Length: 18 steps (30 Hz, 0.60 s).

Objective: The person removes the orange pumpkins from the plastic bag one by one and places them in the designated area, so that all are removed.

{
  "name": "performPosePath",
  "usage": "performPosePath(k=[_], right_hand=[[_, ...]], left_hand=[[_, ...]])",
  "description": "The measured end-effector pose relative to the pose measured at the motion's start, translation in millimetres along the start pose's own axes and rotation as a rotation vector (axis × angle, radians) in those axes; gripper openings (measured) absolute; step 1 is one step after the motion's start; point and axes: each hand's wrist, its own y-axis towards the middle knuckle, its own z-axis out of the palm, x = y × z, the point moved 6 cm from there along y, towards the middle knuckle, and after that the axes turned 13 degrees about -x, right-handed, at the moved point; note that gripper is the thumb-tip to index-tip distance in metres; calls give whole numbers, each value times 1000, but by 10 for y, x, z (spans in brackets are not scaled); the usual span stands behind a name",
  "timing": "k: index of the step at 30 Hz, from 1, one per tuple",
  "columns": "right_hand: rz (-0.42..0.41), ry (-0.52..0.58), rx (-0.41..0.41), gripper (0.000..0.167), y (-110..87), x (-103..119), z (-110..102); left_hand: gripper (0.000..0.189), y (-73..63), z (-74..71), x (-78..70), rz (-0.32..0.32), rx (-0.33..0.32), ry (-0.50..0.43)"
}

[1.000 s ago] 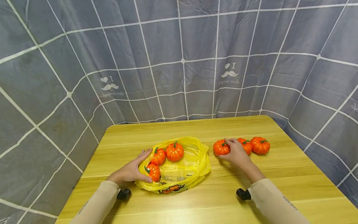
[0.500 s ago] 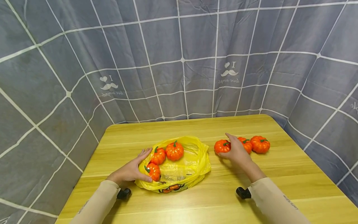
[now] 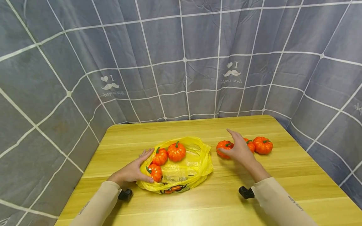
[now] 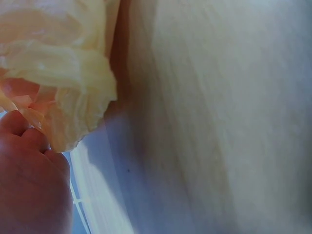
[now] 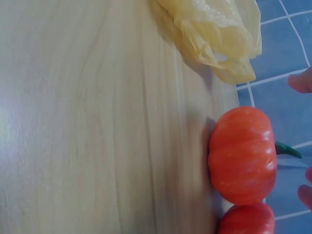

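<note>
Three small orange pumpkins, among them the rear one (image 3: 176, 152) in the head view, lie inside a yellow plastic bag (image 3: 202, 171) whose mouth faces up. My left hand (image 3: 133, 169) holds the bag's left rim, thumb toward the front and fingers toward the back. My right hand (image 3: 240, 150) hovers over the leftmost loose pumpkin (image 3: 223, 145), thumb and fingers spread apart, holding nothing. In the right wrist view that pumpkin (image 5: 243, 156) shows its green stem, apart from the fingertips (image 5: 301, 80). Behind the hand, a second loose pumpkin (image 3: 250, 146) is partly hidden.
Farthest right in the row sits another pumpkin (image 3: 263, 145). Everything stands on a wood-grain table (image 3: 198, 207) with rounded far corners. A grey curtain with white grid lines (image 3: 169, 75) surrounds the table's back and sides. A black mount (image 3: 246, 192) sticks out from each wrist.
My right hand has lifted off the leftmost loose pumpkin and its fingers have spread wider. That pumpkin stays nearly in place. The left hand and the bag look unmoved.
</note>
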Motion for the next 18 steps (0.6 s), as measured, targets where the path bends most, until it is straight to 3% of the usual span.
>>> performPosePath(k=[6,18], right_hand=[[-50,38,-12,90,3,115,63],[-91,63,34,91,-20,375,359]], left_hand=[[122,3,2,-3,22,2,-1],[125,14,-5,14,1,13,4]])
